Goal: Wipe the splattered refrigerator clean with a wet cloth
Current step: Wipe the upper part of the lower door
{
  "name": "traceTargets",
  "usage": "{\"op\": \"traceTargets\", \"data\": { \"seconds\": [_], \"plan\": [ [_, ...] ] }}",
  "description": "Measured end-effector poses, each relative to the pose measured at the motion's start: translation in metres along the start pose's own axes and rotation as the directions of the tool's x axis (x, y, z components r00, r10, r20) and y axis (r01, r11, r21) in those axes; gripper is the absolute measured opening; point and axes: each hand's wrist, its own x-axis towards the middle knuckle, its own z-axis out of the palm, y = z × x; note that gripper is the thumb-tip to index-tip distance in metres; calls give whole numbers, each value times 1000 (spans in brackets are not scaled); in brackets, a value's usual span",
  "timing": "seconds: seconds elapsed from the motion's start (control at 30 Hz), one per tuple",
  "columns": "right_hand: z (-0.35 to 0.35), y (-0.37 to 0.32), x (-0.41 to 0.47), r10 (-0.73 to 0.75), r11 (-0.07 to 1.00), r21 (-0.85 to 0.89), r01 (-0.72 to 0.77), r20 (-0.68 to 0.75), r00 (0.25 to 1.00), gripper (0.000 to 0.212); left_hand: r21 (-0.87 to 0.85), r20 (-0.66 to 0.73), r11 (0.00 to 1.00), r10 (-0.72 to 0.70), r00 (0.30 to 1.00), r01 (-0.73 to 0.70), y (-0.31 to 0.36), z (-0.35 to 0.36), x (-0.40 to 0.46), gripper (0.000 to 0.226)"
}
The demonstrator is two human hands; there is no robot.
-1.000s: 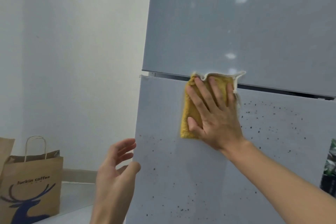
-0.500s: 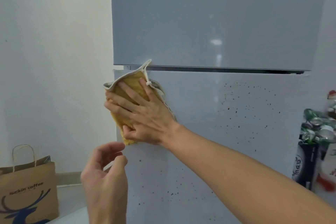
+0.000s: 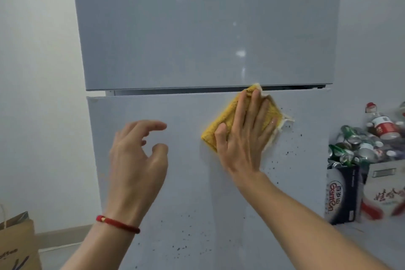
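- Nearest me, the left hand (image 3: 138, 155) hangs in front of the lower door with fingers loosely curled, holding nothing; a red cord bracelet (image 3: 117, 223) circles its wrist.
- Beyond it, the right hand (image 3: 243, 136) presses flat, fingers straight, on the yellow cloth (image 3: 221, 125) against the refrigerator (image 3: 197, 28), just under the seam between the doors.
- The cloth's long axis tilts up to the right. Remaining dark splatter (image 3: 289, 138) lies just right of and below it, so the right hand seems better placed to sweep that way.
- Lower specks (image 3: 182, 247) remain too.
- Far right, a dark box (image 3: 341, 195) reads "Ganten"; cans (image 3: 350, 147) are piled above.
- The paper bag (image 3: 17, 245) at lower left has unreadable lettering.
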Motion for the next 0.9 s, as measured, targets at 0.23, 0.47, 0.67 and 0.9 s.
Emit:
{"op": "traceTargets", "data": {
  "seconds": [0.23,0.47,0.67,0.9],
  "plan": [
    [-13,80,31,-518,855,-12,519,24,855,78,268,144,890,340,929,-367,28,59,44,58],
    [-14,167,63,118,991,73,-108,-137,984,78,409,187,800,397,898,-439,34,82,63,59],
    [-7,82,51,249,967,62,-246,-55,967,81,443,150,772,437,887,-456,34,90,69,51],
    [-18,166,60,-89,996,-34,87,-50,995,81,415,62,785,481,875,-460,32,97,67,47]
  ]
}}
